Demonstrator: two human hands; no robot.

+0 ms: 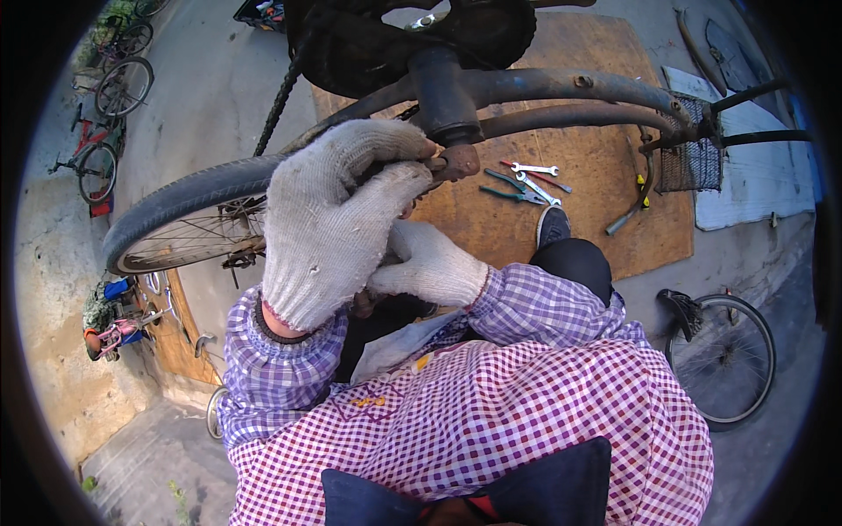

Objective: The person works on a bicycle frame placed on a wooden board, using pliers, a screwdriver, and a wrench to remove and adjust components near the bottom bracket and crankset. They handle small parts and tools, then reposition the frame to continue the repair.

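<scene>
A bicycle frame (517,88) lies across in front of me, its dark bottom bracket shell (436,86) pointing my way. From the shell's near end sticks out the rusty head of a crank arm (460,163). My left hand (329,215), in a whitish knitted glove, is closed at this crank, thumb and forefinger pinching beside its head. Whatever small part may sit between those fingertips is hidden. Just below, my gloved right hand (434,266) is curled, its fingers mostly behind the left hand; what they hold cannot be made out.
Beyond the shell are a chainring (342,57) and chain (279,110); a wheel (167,206) reaches left. On a wooden board (570,66) lie green-handled pliers (509,190) and wrenches (535,168), near my shoe (553,226). Another wheel (724,359) stands right; bicycles (96,171) line the left.
</scene>
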